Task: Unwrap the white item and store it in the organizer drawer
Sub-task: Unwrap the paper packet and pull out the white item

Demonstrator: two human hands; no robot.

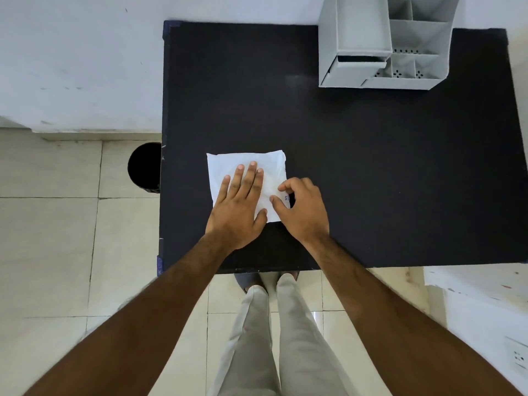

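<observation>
Pressing the white packet [245, 170] flat near the desk's [371, 167] front edge, our left hand [238, 207] lies spread; our right hand [300, 210] pinches its wrapper corner, which we should peel slowly.

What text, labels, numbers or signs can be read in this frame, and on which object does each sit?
White packet: a scrap of blue print at its right edge beside the right hand, partly covered by the fingers; it looks like "S", the rest unreadable.
White packet, upper right edge: faint tiny marks, too small to read.
Grey organizer: punched flower-like holes only, no text.
Black table, left hand: no writing.
</observation>
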